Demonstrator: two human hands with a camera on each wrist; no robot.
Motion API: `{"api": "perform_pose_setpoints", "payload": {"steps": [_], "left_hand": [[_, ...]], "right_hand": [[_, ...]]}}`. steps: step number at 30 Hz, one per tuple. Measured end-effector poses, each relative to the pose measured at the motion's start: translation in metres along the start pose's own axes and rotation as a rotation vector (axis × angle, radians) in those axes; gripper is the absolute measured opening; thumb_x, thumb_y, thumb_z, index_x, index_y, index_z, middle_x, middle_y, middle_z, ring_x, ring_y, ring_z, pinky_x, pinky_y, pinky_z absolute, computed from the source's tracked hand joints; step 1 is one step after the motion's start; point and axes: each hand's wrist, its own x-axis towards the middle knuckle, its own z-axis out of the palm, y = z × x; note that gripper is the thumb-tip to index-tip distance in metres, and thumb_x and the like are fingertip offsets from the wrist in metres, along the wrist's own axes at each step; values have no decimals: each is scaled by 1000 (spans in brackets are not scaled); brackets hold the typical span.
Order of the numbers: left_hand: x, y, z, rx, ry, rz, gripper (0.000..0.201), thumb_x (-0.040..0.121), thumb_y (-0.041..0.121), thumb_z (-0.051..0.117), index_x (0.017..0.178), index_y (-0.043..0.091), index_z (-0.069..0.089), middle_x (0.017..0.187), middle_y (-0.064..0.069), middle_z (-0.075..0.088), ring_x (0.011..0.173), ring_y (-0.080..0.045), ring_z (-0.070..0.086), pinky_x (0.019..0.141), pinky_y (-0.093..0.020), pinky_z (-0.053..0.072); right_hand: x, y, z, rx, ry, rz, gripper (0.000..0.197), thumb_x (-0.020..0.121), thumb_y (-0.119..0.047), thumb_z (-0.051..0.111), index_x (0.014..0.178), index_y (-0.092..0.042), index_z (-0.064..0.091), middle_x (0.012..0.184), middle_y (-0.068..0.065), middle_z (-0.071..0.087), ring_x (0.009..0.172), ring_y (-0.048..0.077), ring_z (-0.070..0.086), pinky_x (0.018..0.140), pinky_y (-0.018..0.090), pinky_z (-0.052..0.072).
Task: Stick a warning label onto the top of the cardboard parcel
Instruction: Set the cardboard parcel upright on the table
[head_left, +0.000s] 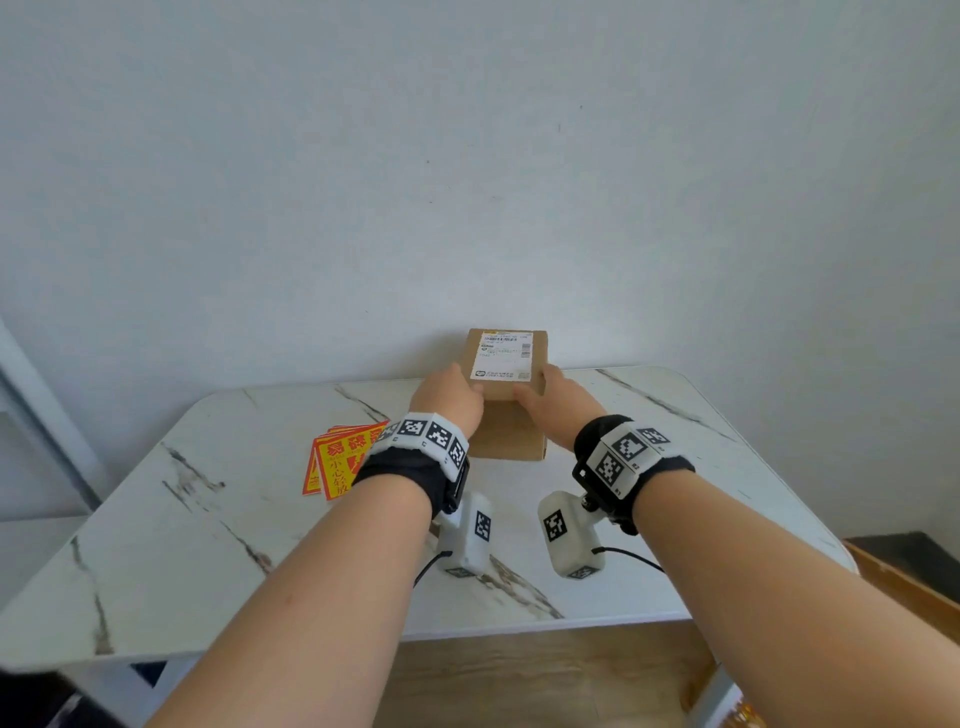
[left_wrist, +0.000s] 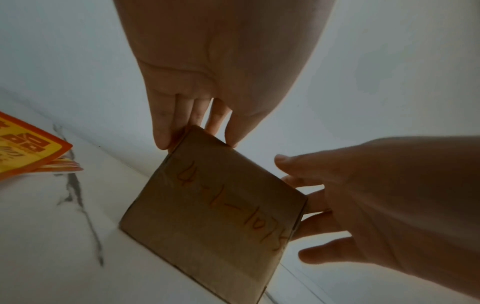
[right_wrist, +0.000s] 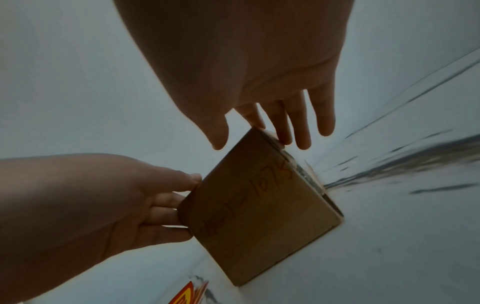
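A: How are the hands placed?

B: Both forearms are stretched forward over the bench (head_left: 218, 530). The left hand (head_left: 449, 397) is set against the left side of the parcel (head_left: 506, 431), with the thumb laid over the top near edge and the fingers (left_wrist: 163, 123) run straight down the side. The right hand (head_left: 558, 402) is set against the right side in the same way. Neither grip is closed round anything: the fingers are kept nearly straight and pressed flat to the cardboard, so the parcel is clamped between the two palms. Marker bands are worn on both wrists.

A: Where is the parcel, and which way is it turned?

B: It is stood near the far middle of the bench, close to the wall (head_left: 467, 156). The top face is seen as longer than wide, with its long axis run away from the person. A white shipping slip (head_left: 503, 358) is stuck on top. Red handwriting (left_wrist: 233, 205) is seen on the near face from both wrist views. Whether the base is fully down on the bench cannot be told.

A: And the warning labels?

B: A small stack of red and yellow labels (head_left: 337, 465) is left flat on the bench, to the left of the parcel and partly hidden behind the left wrist. It is touched by neither hand.

A: The surroundings?

B: The bench top is white marble-patterned with dark veins and rounded corners. A plain pale wall is behind it, and wood flooring (head_left: 545, 675) is seen below the near edge.
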Motion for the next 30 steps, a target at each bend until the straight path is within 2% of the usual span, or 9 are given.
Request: {"api": "perform_pose_setpoints", "payload": {"steps": [4,8,10,12,16,19,23,26,30], "left_hand": [[-1,-4,-5,-99,-35,-66,40,97,24,45,126,0,57,121,-18,66,109,-35,64,85,-34,48],[-4,-11,2,-203,-113,-147,48,99,31,37,119,-5,62,117,-24,67,106,-39,65,95,-42,52],[-6,-13,6,-220,-125,-149,49,100,31,35,119,-6,61,118,-26,65,108,-40,64,96,-44,52],[-6,-14,5,-202,-118,-135,47,100,30,36,118,-6,62,118,-25,66,108,-40,64,96,-44,52],[-5,-16,-4,-112,-78,-43,39,99,23,40,111,-6,64,111,-24,68,103,-39,65,85,-40,50],[-6,-20,-4,-90,9,57,26,93,10,45,102,0,67,105,-20,70,93,-35,63,73,-34,44],[-11,-27,4,-154,128,41,24,90,7,52,106,8,70,108,-11,73,104,-32,64,83,-34,50],[-16,-33,9,-199,194,23,23,87,6,57,107,9,69,107,-9,73,104,-30,65,85,-33,49],[-18,-39,20,-194,124,10,18,87,12,61,104,11,66,105,-7,73,102,-28,66,83,-30,48]], "right_hand": [[-2,0,-5,44,14,34,53,97,-41,41,140,-12,35,131,12,57,101,27,57,78,32,41],[-4,0,-5,11,-6,99,46,93,-36,45,126,-4,48,108,11,61,85,25,55,67,31,42],[-4,1,-4,10,-9,103,37,90,-33,48,114,-5,53,102,9,62,83,24,57,58,29,41],[-4,2,-4,28,1,103,33,87,-30,50,112,-8,51,104,8,62,84,24,57,55,27,39],[-7,4,-3,97,61,76,41,86,-29,56,120,-9,43,105,6,61,88,24,59,66,31,46],[-10,8,3,117,119,42,42,85,-27,60,117,-9,39,107,8,62,88,26,61,63,30,45],[-14,12,14,169,180,24,49,80,-29,66,115,-10,39,116,10,57,99,28,62,71,33,47],[-18,14,20,149,199,24,49,78,-23,68,115,-8,38,117,11,52,99,30,60,73,35,48],[-18,20,26,110,181,54,42,84,-18,62,116,-9,38,122,12,52,101,32,60,83,46,54]]}}
